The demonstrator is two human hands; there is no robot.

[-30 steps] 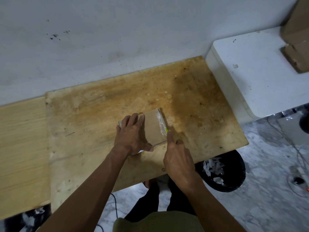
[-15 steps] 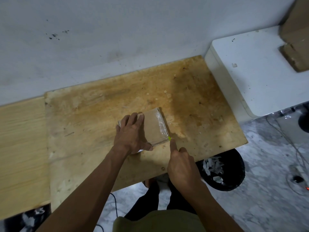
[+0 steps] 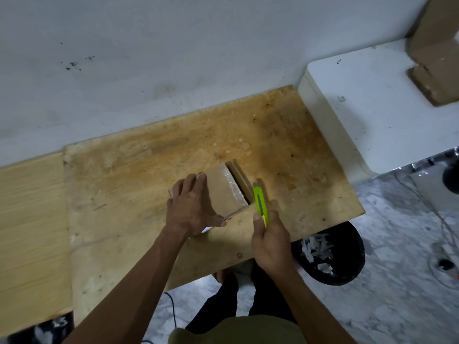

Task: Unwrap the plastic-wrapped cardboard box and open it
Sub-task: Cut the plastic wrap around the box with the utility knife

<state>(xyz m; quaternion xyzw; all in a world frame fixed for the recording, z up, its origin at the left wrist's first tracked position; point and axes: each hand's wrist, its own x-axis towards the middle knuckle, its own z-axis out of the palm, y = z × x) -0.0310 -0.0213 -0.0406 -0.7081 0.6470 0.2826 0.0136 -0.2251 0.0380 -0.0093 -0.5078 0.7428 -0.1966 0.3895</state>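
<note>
The cardboard box (image 3: 223, 192) lies flat on the plywood table (image 3: 139, 184), under and just beyond the left hand (image 3: 192, 207). That hand presses down on the box's near-left part, fingers spread over the top and thumb along the near edge — a steadying hold rather than a grip around it. Plastic film (image 3: 232, 186) is visibly on the box, glinting along the side nearest the right hand (image 3: 269, 240), so the unwrapping is not finished. The right hand is curled around the handle of a green utility knife (image 3: 260, 201), whose tip end points away from the person and lies just beside the box's right edge, close to the film or touching it; whether the blade is out cannot be told.

Judging from this, the task is in its early part — the wrap is being slit along one side, or is about to be. Left to do: finish the cut, peel the film off and open the box.
</note>
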